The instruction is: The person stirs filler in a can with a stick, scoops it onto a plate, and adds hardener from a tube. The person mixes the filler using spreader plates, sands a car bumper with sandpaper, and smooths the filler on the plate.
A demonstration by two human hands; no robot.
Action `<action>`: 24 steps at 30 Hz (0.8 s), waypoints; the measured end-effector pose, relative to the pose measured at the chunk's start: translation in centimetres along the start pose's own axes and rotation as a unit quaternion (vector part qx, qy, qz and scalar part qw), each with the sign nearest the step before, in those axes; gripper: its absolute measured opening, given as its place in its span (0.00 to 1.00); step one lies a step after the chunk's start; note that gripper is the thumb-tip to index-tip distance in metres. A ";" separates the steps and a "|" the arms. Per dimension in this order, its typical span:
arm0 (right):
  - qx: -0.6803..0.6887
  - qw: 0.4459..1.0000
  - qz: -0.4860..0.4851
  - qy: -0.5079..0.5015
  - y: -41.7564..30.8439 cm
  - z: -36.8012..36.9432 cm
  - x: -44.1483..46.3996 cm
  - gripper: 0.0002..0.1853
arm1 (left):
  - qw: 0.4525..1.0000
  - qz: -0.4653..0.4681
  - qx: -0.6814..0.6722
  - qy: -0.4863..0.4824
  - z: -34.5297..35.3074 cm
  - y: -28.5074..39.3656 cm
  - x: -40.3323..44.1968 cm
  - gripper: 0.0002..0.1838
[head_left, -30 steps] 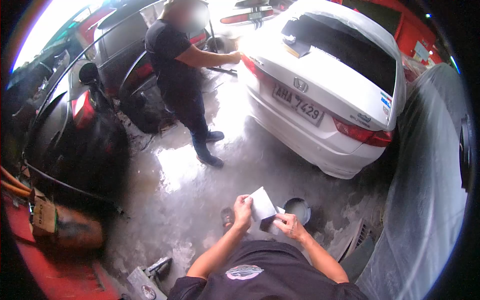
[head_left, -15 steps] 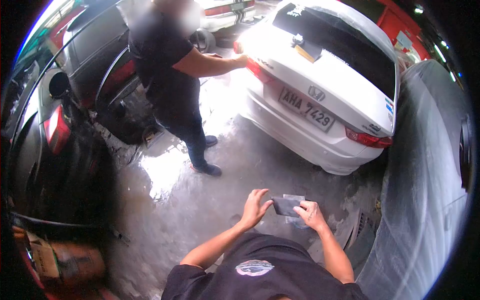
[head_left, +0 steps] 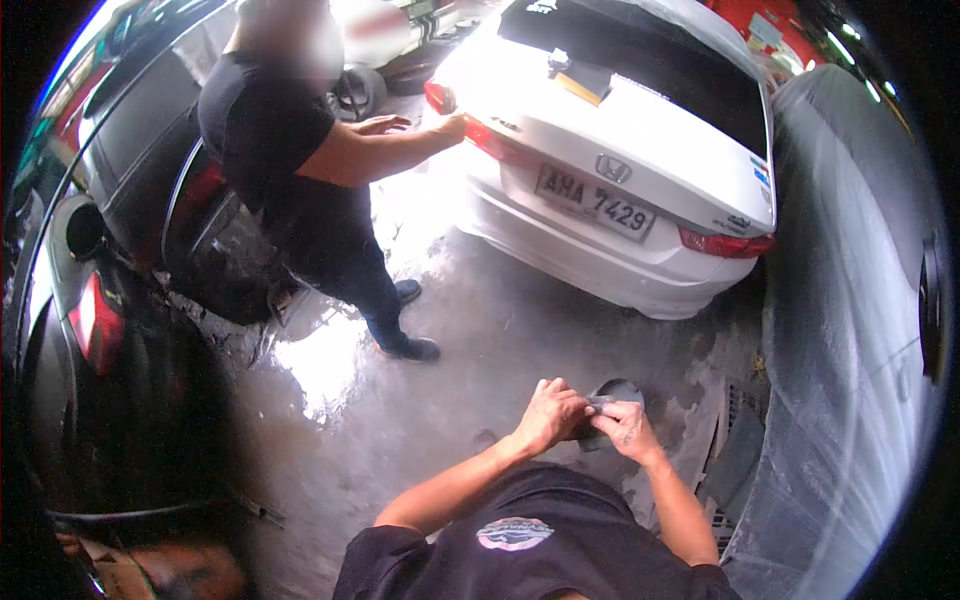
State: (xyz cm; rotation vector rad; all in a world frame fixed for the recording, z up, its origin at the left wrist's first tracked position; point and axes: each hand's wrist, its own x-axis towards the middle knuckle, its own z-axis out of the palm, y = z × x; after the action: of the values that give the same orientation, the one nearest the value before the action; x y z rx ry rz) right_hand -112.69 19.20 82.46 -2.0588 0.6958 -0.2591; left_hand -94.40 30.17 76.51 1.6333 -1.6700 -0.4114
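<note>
1. Grey sheet is sitting between the left hand and right hand, whose fingertips are pinching it.
2. Uneven pulling would be risking a tear.
3. Slackening fingers would be risking a drop near the dark container.

fisheye curve, black corners; glare on floor, lower left dim.

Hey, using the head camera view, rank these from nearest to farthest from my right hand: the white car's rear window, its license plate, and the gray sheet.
1. Gray sheet: at the right hand, held with the left hand.
2. License plate: ahead, on the white car's rear.
3. Rear window: beyond the plate, higher up.
</note>
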 end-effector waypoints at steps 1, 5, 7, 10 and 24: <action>-0.030 0.999 -0.010 0.007 0.4 -0.8 -0.2 0.10 | 1.000 0.002 0.002 -0.007 0.0 -0.3 -0.2 0.10; -0.034 0.998 -0.028 0.044 0.7 -3.7 -1.6 0.17 | 0.996 -0.043 -0.077 0.005 -0.1 -0.5 -0.9 0.14; -0.019 0.998 -0.022 0.050 1.7 -4.9 -2.4 0.18 | 0.977 -0.105 -0.187 -0.001 0.1 0.2 -1.3 0.15; -0.011 0.998 -0.026 0.058 3.5 -6.9 -3.6 0.20 | 0.966 -0.143 -0.214 -0.001 0.6 2.0 -1.4 0.16; -0.060 0.980 0.181 0.049 35.0 -13.1 -21.3 0.14 | 0.863 -0.367 -0.330 0.110 11.9 3.2 -6.5 0.16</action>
State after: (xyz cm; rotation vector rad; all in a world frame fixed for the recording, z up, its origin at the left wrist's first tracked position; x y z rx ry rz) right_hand -148.99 7.38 62.60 -1.9964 1.1533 -0.1126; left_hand -105.57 33.56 68.89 1.6211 -0.5555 -0.9992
